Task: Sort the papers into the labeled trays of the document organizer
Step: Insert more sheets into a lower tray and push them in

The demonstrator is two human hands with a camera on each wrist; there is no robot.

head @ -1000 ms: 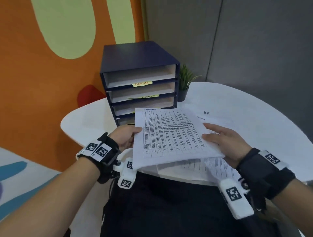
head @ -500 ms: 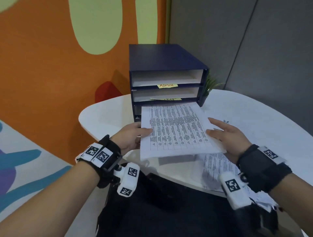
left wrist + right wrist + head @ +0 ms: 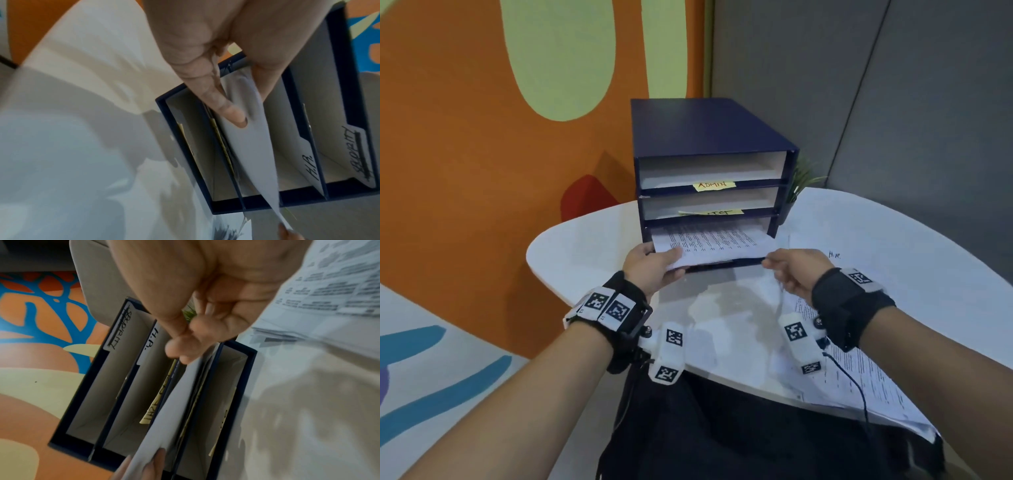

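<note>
The dark blue document organizer point(image 3: 709, 137) stands on the white table with several open slots; yellow notes read ADMIN point(image 3: 714, 185) and a partly hidden word. A printed sheaf of papers point(image 3: 715, 245) lies about halfway inside the third slot from the top. My left hand point(image 3: 674, 262) grips its near left corner, thumb point(image 3: 226, 110) on top. My right hand point(image 3: 770, 263) pinches the near right corner point(image 3: 185, 353). In the wrist views the upper slots show handwritten tabs, a struck-out SECURITY point(image 3: 121, 331) and H.R. point(image 3: 308, 167).
More printed papers point(image 3: 859, 377) lie on the round white table point(image 3: 585, 246) at my right, reaching over its near edge. A small potted plant point(image 3: 799, 185) stands right behind the organizer. An orange wall is on the left, grey panels behind.
Both hands have carried the sheaf forward from above the table edge and slid its far end into the third slot. The view has come closer to the organizer.
</note>
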